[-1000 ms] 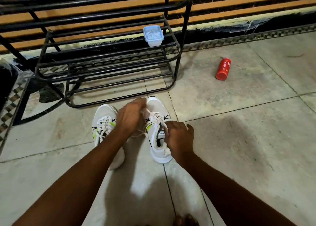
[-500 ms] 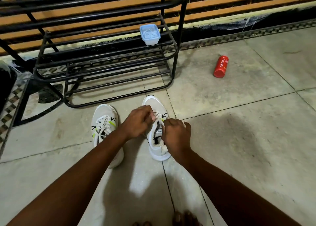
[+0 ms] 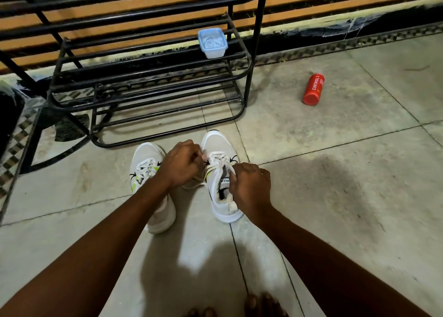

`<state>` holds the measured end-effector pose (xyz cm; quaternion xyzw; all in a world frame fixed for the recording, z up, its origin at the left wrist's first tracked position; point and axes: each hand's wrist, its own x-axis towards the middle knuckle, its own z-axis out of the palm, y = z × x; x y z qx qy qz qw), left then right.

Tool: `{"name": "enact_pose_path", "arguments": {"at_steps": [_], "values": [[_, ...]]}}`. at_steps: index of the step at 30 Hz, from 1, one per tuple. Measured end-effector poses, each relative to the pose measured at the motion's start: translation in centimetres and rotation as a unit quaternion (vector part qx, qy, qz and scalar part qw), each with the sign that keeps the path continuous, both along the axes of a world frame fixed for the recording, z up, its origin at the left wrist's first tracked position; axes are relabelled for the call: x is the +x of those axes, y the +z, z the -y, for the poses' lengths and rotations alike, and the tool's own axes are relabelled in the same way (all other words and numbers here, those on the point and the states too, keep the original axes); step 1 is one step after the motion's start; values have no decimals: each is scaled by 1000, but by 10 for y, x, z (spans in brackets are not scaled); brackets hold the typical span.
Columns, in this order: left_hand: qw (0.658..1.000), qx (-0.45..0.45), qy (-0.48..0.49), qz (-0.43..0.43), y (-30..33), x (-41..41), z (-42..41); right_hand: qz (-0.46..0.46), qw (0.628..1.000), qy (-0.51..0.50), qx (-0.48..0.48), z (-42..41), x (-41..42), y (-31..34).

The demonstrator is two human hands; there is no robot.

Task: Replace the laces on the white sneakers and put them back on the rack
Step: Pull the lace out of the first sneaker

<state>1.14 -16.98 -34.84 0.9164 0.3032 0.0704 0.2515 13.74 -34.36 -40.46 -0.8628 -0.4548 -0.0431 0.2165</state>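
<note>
Two white sneakers with yellow-green accents stand on the tiled floor in front of the black metal shoe rack (image 3: pixel 148 93). The left sneaker (image 3: pixel 146 170) is laced and partly hidden by my left forearm. The right sneaker (image 3: pixel 219 149) lies under both hands. My left hand (image 3: pixel 183 164) pinches the white lace (image 3: pixel 221 159) at the shoe's left side, fingers curled. My right hand (image 3: pixel 249 188) grips the lace over the shoe's opening near the tongue. A loose length of lace trails on the floor between the shoes.
A small blue-lidded plastic box (image 3: pixel 212 43) sits on a rack shelf. A red bottle (image 3: pixel 313 89) lies on the floor to the right. My toes (image 3: pixel 254 307) show at the bottom edge. A dark object stands at the far left.
Both hands have kept working the lace on the right sneaker; my left hand shifted slightly back toward me then forward, and the right hand stayed over the shoe's opening.
</note>
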Motion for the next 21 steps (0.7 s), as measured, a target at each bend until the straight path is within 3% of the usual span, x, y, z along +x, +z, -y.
{"name": "enact_pose_path", "arguments": {"at_steps": [3,5,7,10,12,14,16,19,21], "values": [[998,-16,32,-53,1,-7,2,-6,1000,17,10,-4,1,0],[995,-95,10,-40,2,-9,6,-29,999,20,21,-6,3,0],[992,-115,-23,-43,3,-8,14,-56,996,50,42,-9,5,6],[991,-21,-82,-102,1,-4,23,-105,982,147,48,-17,10,24],[989,1,-91,-117,-2,-4,25,-111,977,179,-45,-28,13,43],[989,4,-94,-116,-10,-6,25,-57,968,187,-154,-42,14,58],[984,40,-111,-133,-17,-9,30,-1,957,205,-203,-52,14,65],[980,87,-104,-146,-22,-12,41,1,955,225,-194,-56,20,60],[977,110,-89,-158,-24,-14,47,-76,971,199,-112,-51,26,49]]}}
